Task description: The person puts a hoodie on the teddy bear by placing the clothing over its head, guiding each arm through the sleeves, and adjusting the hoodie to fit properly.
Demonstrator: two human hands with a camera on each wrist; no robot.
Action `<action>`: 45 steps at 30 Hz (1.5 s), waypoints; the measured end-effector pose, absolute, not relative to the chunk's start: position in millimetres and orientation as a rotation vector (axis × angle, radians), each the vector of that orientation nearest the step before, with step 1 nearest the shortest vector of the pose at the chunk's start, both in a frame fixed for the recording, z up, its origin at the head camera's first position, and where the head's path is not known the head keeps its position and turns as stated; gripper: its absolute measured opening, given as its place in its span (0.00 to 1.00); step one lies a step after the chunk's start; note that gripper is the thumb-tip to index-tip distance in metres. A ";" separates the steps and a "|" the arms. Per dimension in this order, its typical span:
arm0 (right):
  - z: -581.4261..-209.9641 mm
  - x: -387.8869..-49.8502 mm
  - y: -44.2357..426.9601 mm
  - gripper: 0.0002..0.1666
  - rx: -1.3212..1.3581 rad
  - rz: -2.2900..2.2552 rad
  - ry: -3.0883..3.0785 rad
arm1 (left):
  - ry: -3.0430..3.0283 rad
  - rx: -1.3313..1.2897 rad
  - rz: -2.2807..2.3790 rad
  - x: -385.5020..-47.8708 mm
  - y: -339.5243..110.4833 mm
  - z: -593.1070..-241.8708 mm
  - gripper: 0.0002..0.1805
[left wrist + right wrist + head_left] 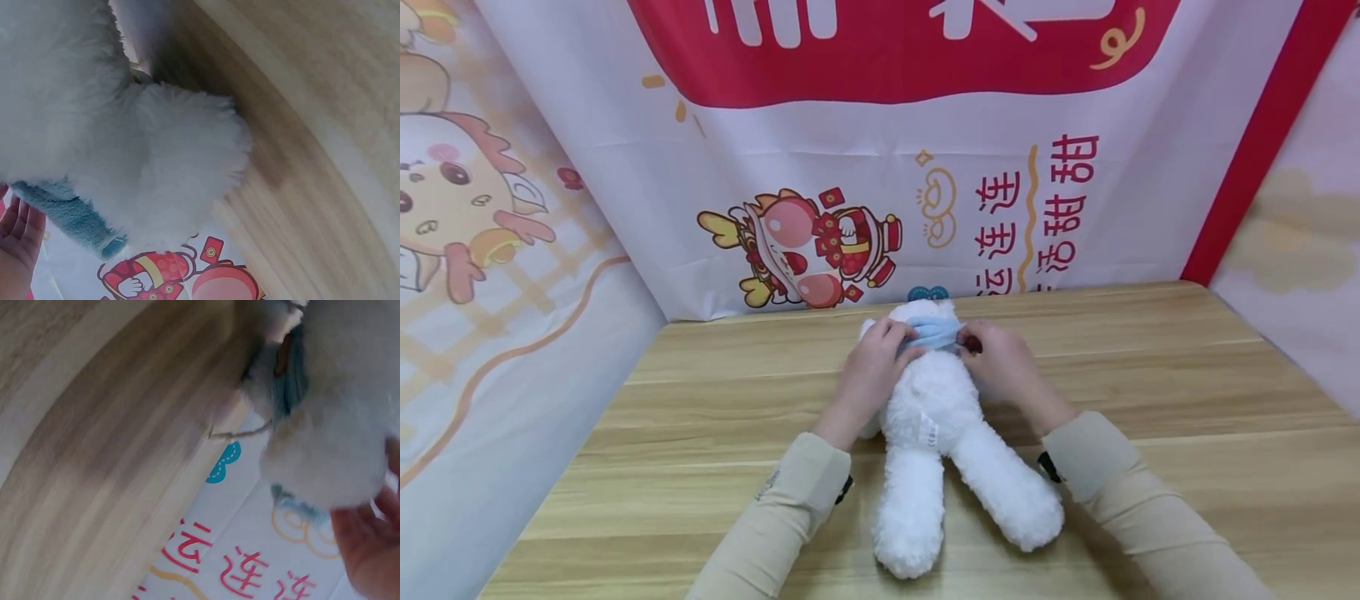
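A white plush toy (932,400) lies on the wooden table, its legs toward the near edge. Light blue cloth (934,332) crosses its head end. My left hand (871,367) pinches the cloth's left part between thumb and fingers. At the other side, my right hand (1002,360) holds the cloth's right end with bent fingers, beside a small dark reddish-brown piece (972,343). Fluffy white fur (181,162) hides much of the blue cloth (81,225) in the left wrist view. The right wrist view shows blue cloth (290,381) against white fur (331,450).
The wooden table (700,467) meets a printed backdrop (865,133) behind the toy's head. Patterned cloth hangs at the left (467,250) and right (1292,242). A small white tag (927,432) lies on the toy between its legs and middle.
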State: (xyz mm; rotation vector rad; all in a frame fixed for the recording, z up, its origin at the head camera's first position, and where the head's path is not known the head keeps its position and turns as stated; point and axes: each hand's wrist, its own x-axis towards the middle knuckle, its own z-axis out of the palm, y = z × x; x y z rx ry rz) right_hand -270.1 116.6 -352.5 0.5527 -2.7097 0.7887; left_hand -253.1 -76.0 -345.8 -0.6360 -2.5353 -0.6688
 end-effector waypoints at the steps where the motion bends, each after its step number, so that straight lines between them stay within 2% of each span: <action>1: -351.9 -271.5 119.3 0.06 0.580 0.865 -2.718 | -2.533 -0.635 -0.650 -253.6 -76.2 -346.1 0.11; 10: -355.0 -274.8 136.1 0.06 0.826 1.250 -2.693 | -2.585 -0.502 -0.565 -263.9 -76.0 -345.3 0.11; 17: -351.1 -265.9 120.7 0.13 0.689 0.962 -2.714 | -2.644 -0.460 -0.739 -266.8 -72.9 -342.9 0.13; 20: -351.4 -262.0 116.9 0.10 0.682 0.867 -2.607 | -2.672 -0.430 -0.833 -264.7 -72.5 -340.4 0.15; 25: -350.7 -260.4 118.5 0.07 0.677 1.009 -2.528 | -2.683 -0.460 -0.916 -259.4 -72.6 -338.9 0.22; 28: -347.0 -259.6 120.6 0.07 0.704 1.156 -2.537 | -2.639 -0.557 -0.761 -255.6 -72.8 -338.5 0.26; 30: -345.9 -260.2 123.2 0.06 0.759 1.238 -2.533 | -2.600 -0.609 -0.621 -253.7 -72.9 -337.7 0.25; 38: -344.8 -260.8 132.2 0.05 0.892 1.279 -2.557 | -2.288 -0.827 -0.062 -248.0 -76.6 -339.4 0.09; 45: -346.1 -258.9 137.7 0.05 0.940 1.172 -2.637 | -2.483 -0.935 -0.226 -232.4 -79.8 -334.9 0.09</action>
